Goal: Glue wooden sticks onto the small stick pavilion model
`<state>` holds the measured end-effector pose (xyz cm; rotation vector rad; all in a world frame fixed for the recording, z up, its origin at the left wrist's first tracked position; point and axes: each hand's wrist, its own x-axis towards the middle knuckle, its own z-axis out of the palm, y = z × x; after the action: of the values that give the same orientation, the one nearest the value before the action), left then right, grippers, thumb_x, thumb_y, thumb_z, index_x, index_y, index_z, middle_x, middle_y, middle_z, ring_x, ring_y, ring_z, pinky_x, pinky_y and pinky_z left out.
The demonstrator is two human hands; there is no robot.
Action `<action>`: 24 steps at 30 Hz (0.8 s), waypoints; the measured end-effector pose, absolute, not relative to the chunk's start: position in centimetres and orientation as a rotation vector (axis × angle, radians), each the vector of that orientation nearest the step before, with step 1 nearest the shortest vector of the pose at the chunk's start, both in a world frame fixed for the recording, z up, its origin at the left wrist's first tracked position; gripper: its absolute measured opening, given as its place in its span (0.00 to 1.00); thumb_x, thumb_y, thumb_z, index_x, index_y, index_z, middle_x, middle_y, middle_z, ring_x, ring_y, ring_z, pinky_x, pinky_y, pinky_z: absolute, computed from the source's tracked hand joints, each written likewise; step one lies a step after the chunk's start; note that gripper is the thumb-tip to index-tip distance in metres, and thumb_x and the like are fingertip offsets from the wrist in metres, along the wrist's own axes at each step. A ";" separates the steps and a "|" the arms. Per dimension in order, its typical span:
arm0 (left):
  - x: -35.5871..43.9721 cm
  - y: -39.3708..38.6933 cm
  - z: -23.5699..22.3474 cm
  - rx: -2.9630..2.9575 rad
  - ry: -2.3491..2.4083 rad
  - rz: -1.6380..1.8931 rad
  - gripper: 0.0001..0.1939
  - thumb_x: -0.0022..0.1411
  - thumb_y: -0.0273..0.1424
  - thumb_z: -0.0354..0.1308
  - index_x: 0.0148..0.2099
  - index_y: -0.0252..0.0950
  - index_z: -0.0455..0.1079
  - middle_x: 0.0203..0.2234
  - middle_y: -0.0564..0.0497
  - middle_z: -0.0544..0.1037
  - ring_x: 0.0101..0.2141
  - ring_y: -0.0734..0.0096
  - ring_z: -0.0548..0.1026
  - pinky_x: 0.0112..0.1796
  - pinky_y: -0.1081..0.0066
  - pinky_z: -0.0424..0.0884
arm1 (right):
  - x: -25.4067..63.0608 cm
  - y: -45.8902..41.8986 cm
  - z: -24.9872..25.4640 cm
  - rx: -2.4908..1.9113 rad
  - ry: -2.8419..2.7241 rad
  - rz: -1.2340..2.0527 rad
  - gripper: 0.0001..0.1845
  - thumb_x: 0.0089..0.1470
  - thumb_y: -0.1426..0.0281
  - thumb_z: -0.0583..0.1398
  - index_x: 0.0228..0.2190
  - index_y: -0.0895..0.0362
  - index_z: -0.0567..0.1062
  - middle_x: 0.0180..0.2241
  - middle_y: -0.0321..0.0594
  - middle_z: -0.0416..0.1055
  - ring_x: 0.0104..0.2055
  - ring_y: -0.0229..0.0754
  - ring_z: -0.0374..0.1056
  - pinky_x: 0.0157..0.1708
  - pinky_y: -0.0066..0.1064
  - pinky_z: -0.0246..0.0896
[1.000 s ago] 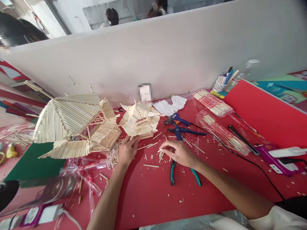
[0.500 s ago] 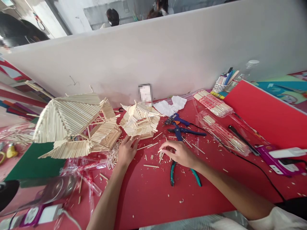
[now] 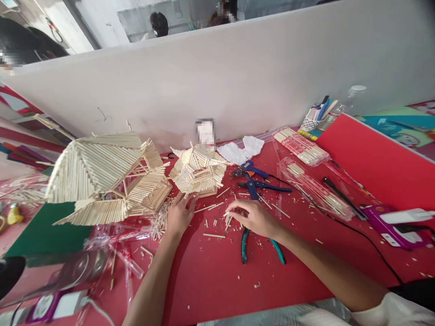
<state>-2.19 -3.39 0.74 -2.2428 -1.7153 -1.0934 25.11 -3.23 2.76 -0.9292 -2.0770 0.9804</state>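
Observation:
A small pavilion model built of thin wooden sticks stands at the middle of the red table. My left hand is at its front left corner, fingers spread and touching or very close to the edge; I cannot tell which. Over a few cut stick pieces, my right hand is closed in a pinch, with a short wooden stick at its fingertips. Pliers with teal handles lie partly hidden under that hand. To the left stands a larger stick-built pavilion model.
Behind the right hand lie a blue glue gun and blue-handled cutters. Bundles of wrapped sticks, a black cable and a purple power strip are at right. A white partition rises behind; plastic wrapping lies left.

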 end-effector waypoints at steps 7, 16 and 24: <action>-2.2 -3.5 0.7 -2.239 -1.772 -1.065 0.10 0.70 0.34 0.57 0.46 0.38 0.79 0.36 0.47 0.79 0.30 0.71 0.79 0.33 0.74 0.71 | 25.0 -3.2 2.9 -0.930 -2.079 0.972 0.05 0.65 0.66 0.60 0.38 0.52 0.76 0.36 0.37 0.79 0.36 0.38 0.74 0.34 0.28 0.66; -2.2 -3.7 0.7 -2.236 -1.777 -0.964 0.12 0.71 0.33 0.55 0.49 0.41 0.78 0.39 0.47 0.81 0.33 0.70 0.79 0.33 0.74 0.71 | 25.1 -3.2 2.8 -0.928 -2.078 0.977 0.06 0.65 0.66 0.60 0.38 0.53 0.77 0.37 0.38 0.79 0.37 0.39 0.75 0.34 0.28 0.67; -2.1 -3.7 0.8 -2.211 -1.773 -0.950 0.12 0.70 0.33 0.55 0.49 0.41 0.79 0.37 0.47 0.81 0.33 0.70 0.79 0.31 0.75 0.70 | 25.0 -3.3 3.0 -0.913 -2.078 0.963 0.06 0.65 0.66 0.60 0.38 0.53 0.77 0.37 0.39 0.80 0.38 0.40 0.76 0.32 0.28 0.68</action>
<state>-2.13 -3.71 0.82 -2.2112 -1.7729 -0.9505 24.99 -3.28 3.03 -0.9131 -2.0778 0.9633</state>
